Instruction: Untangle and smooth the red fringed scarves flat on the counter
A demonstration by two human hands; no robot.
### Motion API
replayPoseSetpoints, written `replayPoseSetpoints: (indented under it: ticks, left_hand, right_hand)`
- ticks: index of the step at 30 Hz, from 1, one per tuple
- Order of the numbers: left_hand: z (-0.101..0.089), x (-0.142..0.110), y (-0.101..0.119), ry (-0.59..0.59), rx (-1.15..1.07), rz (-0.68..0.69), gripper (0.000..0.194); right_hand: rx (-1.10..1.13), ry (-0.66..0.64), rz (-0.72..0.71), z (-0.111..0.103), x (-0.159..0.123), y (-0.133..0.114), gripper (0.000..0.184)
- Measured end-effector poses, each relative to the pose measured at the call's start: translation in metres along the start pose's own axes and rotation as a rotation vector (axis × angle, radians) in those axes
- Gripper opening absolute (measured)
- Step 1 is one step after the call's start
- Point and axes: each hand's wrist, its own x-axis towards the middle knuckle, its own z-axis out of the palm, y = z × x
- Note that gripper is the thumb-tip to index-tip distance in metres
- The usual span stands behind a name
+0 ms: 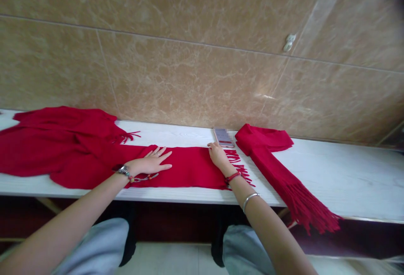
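Observation:
A red fringed scarf (189,167) lies stretched along the white bench, its fringe at the right end and its left part running into a loose heap of red fabric (72,148). My left hand (150,163) rests on the scarf with the palm down and fingers spread. At the scarf's far edge, close to the fringed end, my right hand (217,155) has its fingers curled in and closed on the cloth; the fingertips are partly hidden. Just beyond that hand, a phone (224,137) lies flat near the wall.
To the right, a second red scarf (268,153) lies folded over, its fringe hanging past the front edge of the white bench (344,174). A tan marbled tile wall (189,77) rises behind, with a small white hook (289,42) on it. My knees are below the bench edge.

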Motion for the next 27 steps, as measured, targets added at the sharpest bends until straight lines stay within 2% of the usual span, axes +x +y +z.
replayPoseSetpoints:
  ticks: [2, 5, 8, 10, 14, 17, 21, 27]
  left_hand:
    - [-0.008, 0.005, 0.016, -0.045, -0.023, -0.001, 0.07]
    - [-0.014, 0.014, 0.042, 0.012, -0.06, 0.067, 0.067]
    - [-0.012, 0.024, 0.062, 0.047, -0.094, 0.121, 0.063]
    - [-0.008, 0.029, 0.07, 0.013, -0.108, 0.129, 0.06]
    - [-0.007, 0.033, 0.073, -0.146, -0.118, 0.111, 0.062]
    - [-0.012, 0.034, 0.071, -0.212, -0.117, 0.114, 0.065]
    - [-0.016, 0.033, 0.071, -0.214, -0.12, 0.11, 0.066]
    - [-0.009, 0.033, 0.072, -0.155, -0.141, 0.093, 0.062]
  right_hand:
    - [-0.006, 0.01, -0.006, -0.003, -0.002, -0.003, 0.037]
    - [-0.054, -0.019, -0.076, -0.008, -0.009, -0.013, 0.045]
    - [-0.104, -0.139, -0.152, -0.012, -0.02, -0.024, 0.053]
    - [-0.122, -0.222, -0.155, -0.013, -0.026, -0.028, 0.054]
    - [-0.152, -0.273, -0.125, -0.013, -0.03, -0.028, 0.059]
    - [-0.158, -0.265, -0.114, -0.014, -0.029, -0.028, 0.061]
    - [-0.195, -0.238, -0.098, -0.022, -0.041, -0.031, 0.066]
    - [-0.203, -0.195, -0.238, -0.031, -0.08, -0.034, 0.07]
